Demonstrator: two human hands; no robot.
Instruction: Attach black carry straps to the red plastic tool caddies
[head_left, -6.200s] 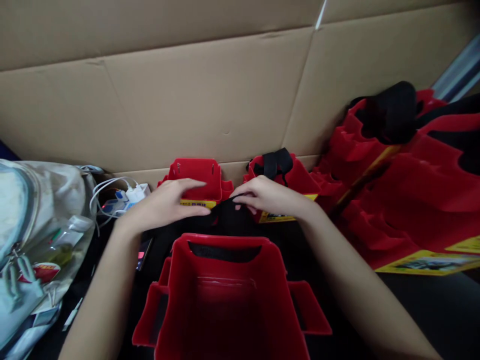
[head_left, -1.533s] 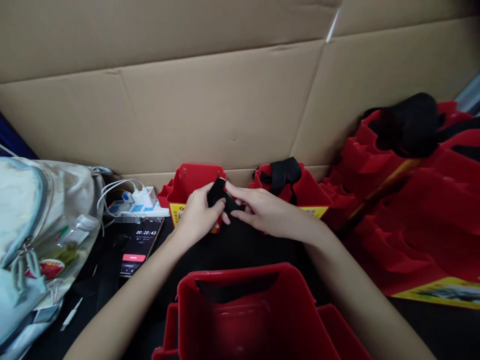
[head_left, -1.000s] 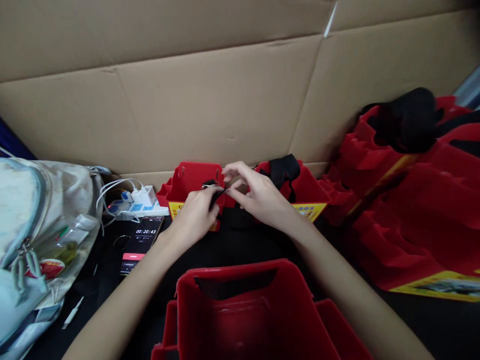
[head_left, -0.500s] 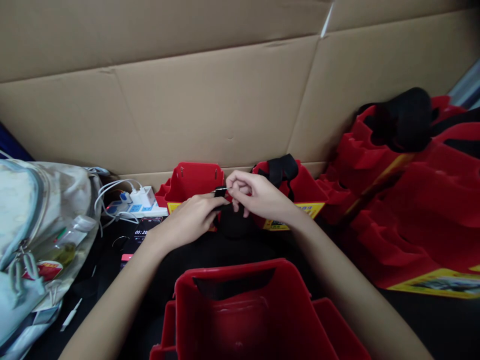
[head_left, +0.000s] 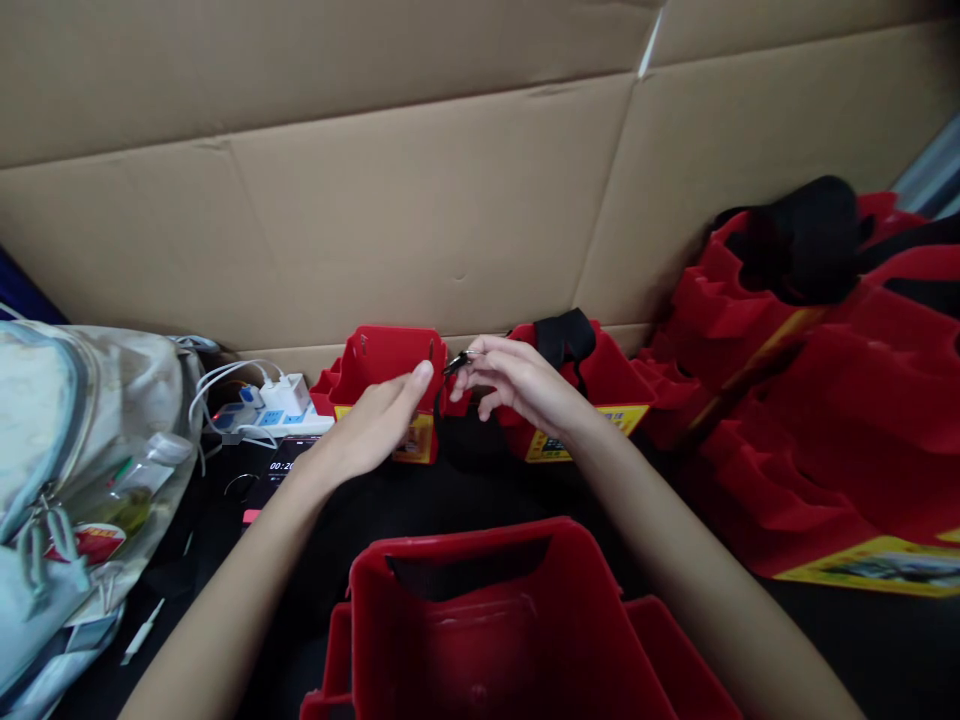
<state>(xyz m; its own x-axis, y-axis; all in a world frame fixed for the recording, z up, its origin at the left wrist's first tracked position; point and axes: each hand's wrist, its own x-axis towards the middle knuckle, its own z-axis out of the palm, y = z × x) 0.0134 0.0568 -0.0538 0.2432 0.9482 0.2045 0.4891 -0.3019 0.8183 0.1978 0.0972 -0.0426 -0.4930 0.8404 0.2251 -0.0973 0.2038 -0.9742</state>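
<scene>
Head view: a cardboard wall (head_left: 420, 210) closes off the back, with red tubs and a pale backpack (head_left: 45, 420) crowding the hands.
A bottle (head_left: 146, 485) sits in the backpack's side pocket; beside it are a power strip (head_left: 300, 424) with white chargers and a phone (head_left: 282, 470) partly covered by the left forearm. The near tub (head_left: 480, 655) shows its inner floor, a black band crossing its far wall. The left back tub (head_left: 397, 352) has slotted holes; the right back tub (head_left: 613, 372) carries folded black webbing (head_left: 566, 338). Larger red tubs (head_left: 847, 400) bear more webbing. Between the back tubs, the right hand (head_left: 517, 378) pinches a buckle (head_left: 455, 363) on a black strap (head_left: 440, 402); the left hand (head_left: 379, 422), nearly straight, grips nothing visible just beside it.
</scene>
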